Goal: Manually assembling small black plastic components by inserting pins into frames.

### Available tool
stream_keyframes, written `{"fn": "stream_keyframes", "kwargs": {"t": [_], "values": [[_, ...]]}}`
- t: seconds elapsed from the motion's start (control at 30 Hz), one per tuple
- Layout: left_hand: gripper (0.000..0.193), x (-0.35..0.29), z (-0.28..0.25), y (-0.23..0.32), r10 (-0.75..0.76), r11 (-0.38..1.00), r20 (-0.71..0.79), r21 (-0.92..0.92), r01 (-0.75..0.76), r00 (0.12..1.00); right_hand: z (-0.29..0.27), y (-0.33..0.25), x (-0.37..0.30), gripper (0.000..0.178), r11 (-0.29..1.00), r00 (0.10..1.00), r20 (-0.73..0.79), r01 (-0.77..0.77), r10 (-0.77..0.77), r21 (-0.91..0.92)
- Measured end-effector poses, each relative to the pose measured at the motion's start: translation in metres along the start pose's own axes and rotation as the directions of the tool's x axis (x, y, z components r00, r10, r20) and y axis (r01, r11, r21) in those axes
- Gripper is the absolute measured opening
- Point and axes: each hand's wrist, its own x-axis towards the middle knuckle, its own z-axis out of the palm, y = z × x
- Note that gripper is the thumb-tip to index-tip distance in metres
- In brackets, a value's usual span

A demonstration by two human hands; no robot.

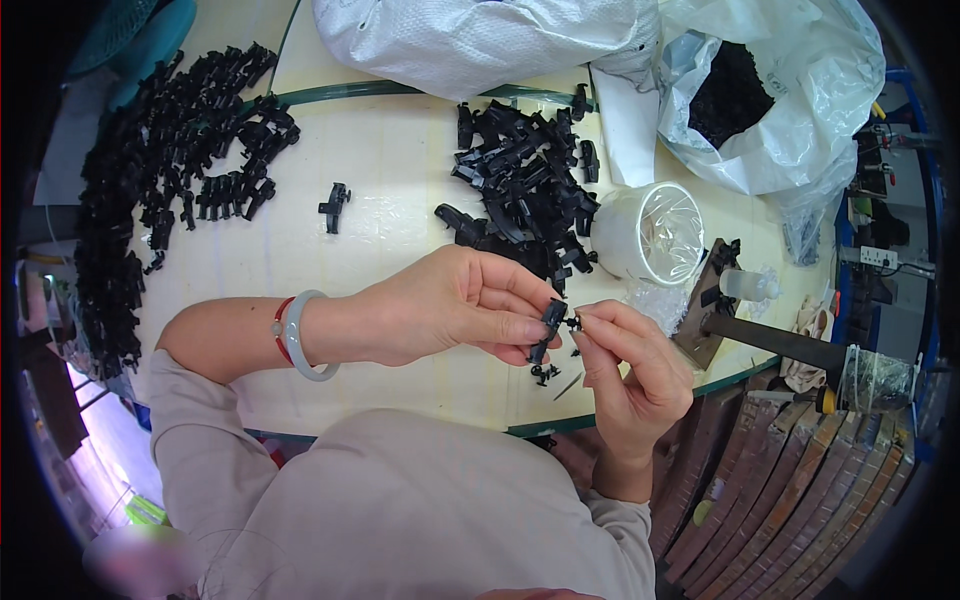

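Over the near part of the table, my left hand (pixel 440 305) grips a black plastic part (pixel 547 328) between thumb and fingers. My right hand (pixel 635 370) pinches a small black piece (pixel 573 323) against the right side of that part. Just below them, a few more tiny black pieces (pixel 545 374) lie on the table beside a thin metal pin (pixel 568 387). Beyond my hands rises a loose heap of black plastic parts (pixel 530 180). A single black part (pixel 335 207) lies apart on the table, left of this heap.
A large spread of black parts (pixel 190 140) covers the table's left side. At the right stand a white tub (pixel 610 235) lined with clear film, an open plastic bag (pixel 800 140) with black contents and a hand press (pixel 775 340). A white sack (pixel 480 40) lies at the back.
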Motion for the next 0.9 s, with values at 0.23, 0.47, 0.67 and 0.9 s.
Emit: {"fn": "stream_keyframes", "kwargs": {"t": [0.23,0.47,0.67,0.9], "values": [[0.025,-0.0001,0.0,-0.0008,0.014,0.999,-0.008,0.031,-0.014,1.0,0.0018,0.0019,0.0002,0.017,0.997,0.998,0.004,0.06,-0.06,-0.049],[0.025,-0.001,0.0012,0.0015,0.009,1.0,-0.02,0.024,-0.008,1.0,0.0026,-0.0008,0.0017,0.017,0.992,0.997,0.018,0.077,-0.075,-0.102],[0.023,-0.0021,0.0041,-0.0025,0.167,0.978,-0.07,0.14,-0.156,0.983,0.0019,-0.0002,0.0034,0.018,0.969,0.985,0.054,0.169,-0.162,-0.182],[0.022,-0.0047,0.0041,-0.0023,0.215,0.957,-0.073,0.214,-0.195,0.974,0.0037,0.0049,0.0005,0.024,0.979,0.989,0.06,0.144,-0.136,-0.146]]}}
